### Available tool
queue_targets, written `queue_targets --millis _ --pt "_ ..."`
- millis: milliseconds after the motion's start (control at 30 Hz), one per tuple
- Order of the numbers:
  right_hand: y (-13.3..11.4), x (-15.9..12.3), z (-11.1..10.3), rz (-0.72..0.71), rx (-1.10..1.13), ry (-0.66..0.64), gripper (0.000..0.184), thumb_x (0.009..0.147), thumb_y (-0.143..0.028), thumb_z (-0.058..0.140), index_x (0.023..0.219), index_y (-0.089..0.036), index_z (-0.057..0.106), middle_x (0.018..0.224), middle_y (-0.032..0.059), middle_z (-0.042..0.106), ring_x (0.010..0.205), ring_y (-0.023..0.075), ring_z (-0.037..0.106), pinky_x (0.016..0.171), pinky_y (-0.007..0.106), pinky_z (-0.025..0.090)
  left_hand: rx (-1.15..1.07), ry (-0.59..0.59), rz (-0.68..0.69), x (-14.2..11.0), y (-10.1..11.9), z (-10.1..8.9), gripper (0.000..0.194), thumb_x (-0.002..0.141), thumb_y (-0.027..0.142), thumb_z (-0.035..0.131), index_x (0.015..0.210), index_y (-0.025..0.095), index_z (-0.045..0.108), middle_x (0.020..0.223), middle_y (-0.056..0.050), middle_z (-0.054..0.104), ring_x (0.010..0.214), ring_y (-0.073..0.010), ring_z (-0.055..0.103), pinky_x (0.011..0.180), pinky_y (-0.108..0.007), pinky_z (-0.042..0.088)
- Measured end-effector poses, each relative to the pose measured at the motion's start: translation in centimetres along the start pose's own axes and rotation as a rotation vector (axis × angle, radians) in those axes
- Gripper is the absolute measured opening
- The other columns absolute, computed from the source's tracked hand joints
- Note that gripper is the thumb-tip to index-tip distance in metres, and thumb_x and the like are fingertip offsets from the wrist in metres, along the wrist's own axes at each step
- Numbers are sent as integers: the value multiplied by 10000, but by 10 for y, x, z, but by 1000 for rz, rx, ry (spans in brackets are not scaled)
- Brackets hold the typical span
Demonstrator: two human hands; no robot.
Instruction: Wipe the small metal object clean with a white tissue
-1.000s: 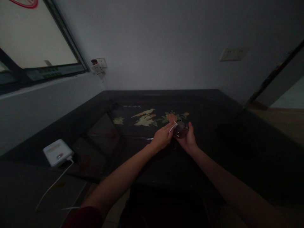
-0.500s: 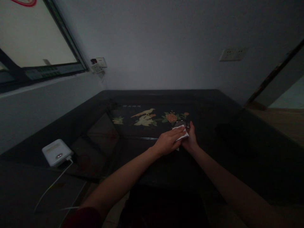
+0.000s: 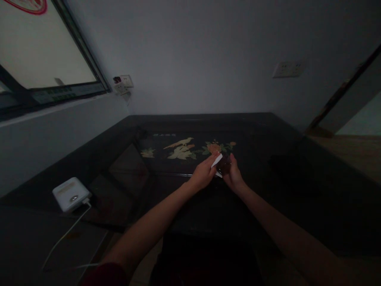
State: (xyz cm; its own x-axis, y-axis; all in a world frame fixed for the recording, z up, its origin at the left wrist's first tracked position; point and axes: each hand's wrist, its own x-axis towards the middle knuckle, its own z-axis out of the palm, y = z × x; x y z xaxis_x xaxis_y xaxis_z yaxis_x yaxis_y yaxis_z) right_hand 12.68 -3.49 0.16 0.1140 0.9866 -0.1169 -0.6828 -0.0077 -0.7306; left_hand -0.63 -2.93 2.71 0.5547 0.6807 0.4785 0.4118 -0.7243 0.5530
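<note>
My left hand (image 3: 204,173) is closed around a folded white tissue (image 3: 218,159), beside a dark, glossy, rounded object (image 3: 224,164). That object seems partly see-through; its exact kind is hard to make out in the dim light. My right hand (image 3: 234,175) grips it from the right, fingers partly hidden behind it. Both hands are close together above the dark table (image 3: 190,210), near the lower edge of its flower-and-bird picture (image 3: 182,151).
At the table's left lies a white box-shaped device (image 3: 71,194) with a white cable (image 3: 64,234) plugged in. Behind stands a grey wall with sockets (image 3: 288,69); a window (image 3: 44,47) is at upper left. Something dark (image 3: 293,172) lies on the right.
The tissue was lying over the front of the rounded object; my left hand has shifted left with it. The object has tilted, and its dark face now shows between my hands.
</note>
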Motion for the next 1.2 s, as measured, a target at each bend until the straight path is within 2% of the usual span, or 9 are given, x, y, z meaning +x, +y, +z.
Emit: queue_targets --millis 133,267,467,600,700,800,900,1067,1200 --pt "-5 0 -4 33 38 20 404 829 -579 469 838 -233 677 731 12 723 777 218 678 729 361 535 87 1 -117 0 0 -6 412 925 222 330 1270 179 551 1193 -65 652 1083 -191 617 934 -313 479" --pt "-11 1 -7 73 103 130 417 856 -568 415 798 -233 657 687 6 703 655 185 649 623 326 534 228 -11 -142 -2 2 -8 347 924 252 374 1130 170 640 1001 -61 717 905 -173 674 830 -262 499" --pt "-16 1 -4 99 161 188 396 868 -538 411 746 -233 632 626 -1 671 615 172 633 631 316 542 249 29 67 -7 7 -6 331 914 268 394 1132 194 632 1161 -54 671 1065 -164 631 909 -273 498" --pt "-16 -2 -2 85 131 117 423 884 -517 389 718 -218 637 617 9 670 633 183 642 655 324 547 201 -38 279 -9 14 -4 379 908 240 376 1235 175 556 1275 -71 600 1219 -153 527 1044 -314 420" --pt "-13 -2 -2 116 87 40 423 853 -550 440 691 -211 635 622 23 671 688 201 658 660 321 544 212 -107 338 -7 18 -3 464 889 208 388 1351 179 432 1423 -84 451 1346 -155 369 1116 -352 337" --pt "-7 -2 -1 73 54 78 320 837 -492 510 729 -225 650 659 -4 684 708 172 657 665 277 531 231 -121 303 -5 20 0 560 883 203 392 1431 160 287 1511 -109 291 1410 -174 224 1143 -382 292" --pt "-3 -2 2 -2 -28 135 235 827 -441 549 778 -241 663 723 -23 707 751 156 658 689 250 518 192 -87 242 -2 19 2 584 880 182 369 1446 127 239 1534 -130 222 1425 -181 170 1156 -382 263" --pt "-2 -5 4 11 -135 67 312 798 -527 559 831 -240 676 790 14 727 827 206 670 721 306 528 68 -13 69 0 13 2 505 914 227 295 1394 77 341 1463 -159 374 1395 -191 274 1149 -384 276" --pt "-3 -3 1 49 -118 21 384 813 -578 500 870 -242 676 853 35 733 910 239 667 775 364 526 51 -24 -25 1 10 0 477 928 248 258 1333 68 435 1427 -153 430 1364 -200 342 1130 -371 308"
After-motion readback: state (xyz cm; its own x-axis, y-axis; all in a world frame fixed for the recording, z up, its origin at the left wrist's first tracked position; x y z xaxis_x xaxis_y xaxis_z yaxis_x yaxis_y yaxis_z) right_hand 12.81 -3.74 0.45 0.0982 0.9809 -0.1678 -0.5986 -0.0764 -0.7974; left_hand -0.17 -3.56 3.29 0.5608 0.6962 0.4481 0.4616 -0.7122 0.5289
